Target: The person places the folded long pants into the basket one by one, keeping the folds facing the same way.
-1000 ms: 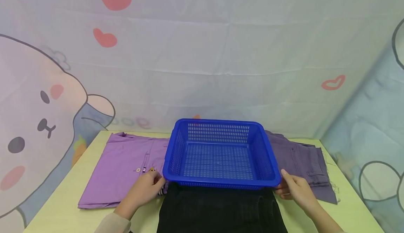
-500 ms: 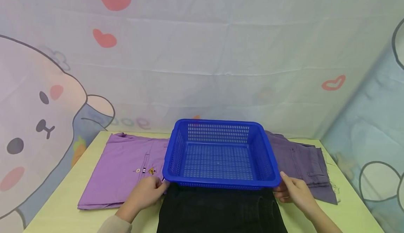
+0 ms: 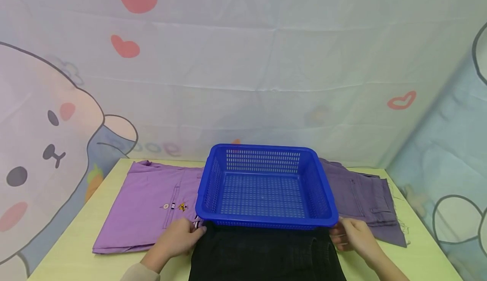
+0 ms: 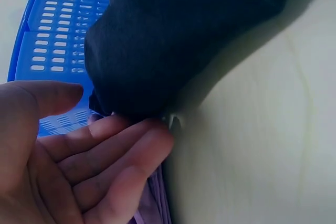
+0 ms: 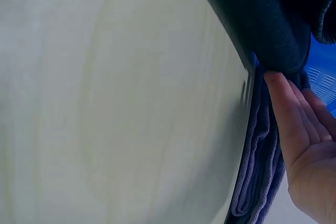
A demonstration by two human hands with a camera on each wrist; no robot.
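A folded black garment [image 3: 262, 251] lies at the front of the table, its far edge right against the blue basket [image 3: 266, 220]. At its far left corner is my left hand [image 3: 179, 238], thumb tip overlapping the cloth in the head view. The left wrist view shows the fingers [image 4: 115, 150] reaching beneath the dark cloth [image 4: 168, 40], the thumb held apart from them. On the other side, my right hand [image 3: 355, 234] meets the far right corner. Extended fingers [image 5: 289, 108] touch the underside of the cloth [image 5: 257, 19] in the right wrist view.
The basket has perforated walls and holds nothing. Left of it lies a folded lilac garment [image 3: 148, 205] with a small embroidered figure. A greyish purple folded garment [image 3: 365, 196] with a frayed edge lies right. Behind the table [image 3: 422, 251] hangs a printed cloth [image 3: 258, 61].
My left hand has drawn slightly nearer and to the right, its thumb reaching the black garment's corner. The right hand has slid a little toward the front. Basket and garments stay put.
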